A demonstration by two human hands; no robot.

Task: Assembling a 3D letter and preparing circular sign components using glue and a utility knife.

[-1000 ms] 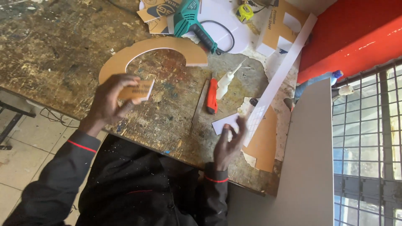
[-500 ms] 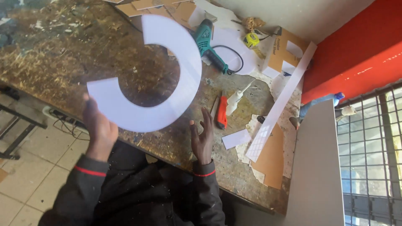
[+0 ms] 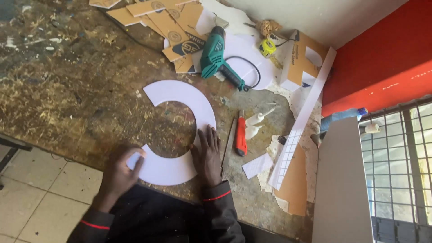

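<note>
A white C-shaped cut-out board [image 3: 180,96] lies flat on the worn, stained workbench [image 3: 67,90]. My left hand [image 3: 120,173] grips the lower left end of the C at the bench's near edge. My right hand [image 3: 207,155] lies flat, fingers together, pressing on the lower right part of the C. A red utility knife [image 3: 240,137] rests just right of my right hand, beside a thin metal strip.
A teal power tool [image 3: 215,56] with a black cord, a yellow tape measure [image 3: 267,47], cardboard pieces [image 3: 162,20] and a long white strip [image 3: 301,119] lie at the back and right. A white glue bottle [image 3: 256,120] sits near the knife. A white board [image 3: 339,180] leans at the right.
The white C-shaped board was held up in the air by both hands; now it lies flat on the bench with both hands on it.
</note>
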